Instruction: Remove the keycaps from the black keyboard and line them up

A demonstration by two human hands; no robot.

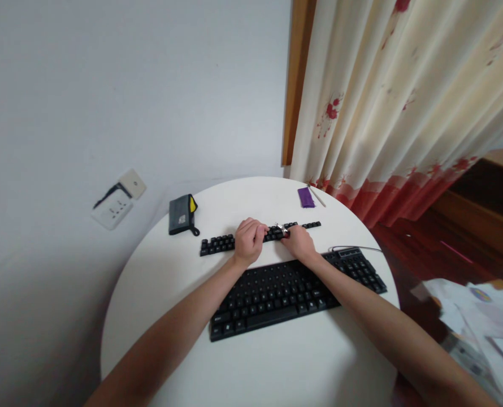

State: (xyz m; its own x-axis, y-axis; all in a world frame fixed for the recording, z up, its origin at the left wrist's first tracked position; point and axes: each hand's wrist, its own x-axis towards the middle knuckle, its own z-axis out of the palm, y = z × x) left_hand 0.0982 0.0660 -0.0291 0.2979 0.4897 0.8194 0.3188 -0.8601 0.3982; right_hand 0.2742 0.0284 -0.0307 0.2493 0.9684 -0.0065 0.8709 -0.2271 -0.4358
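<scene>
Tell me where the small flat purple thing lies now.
In the head view, the small flat purple thing lies at the far right edge of the round white table, beside a thin white stick.

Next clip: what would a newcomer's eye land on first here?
Both hands meet mid-way across the round white table. The left hand curls over a strip of loose black keycaps lined up beyond the black keyboard. The right hand seems to pinch a small silvery tool there. Behind, a cream curtain with red flowers fills the upper right.
</scene>
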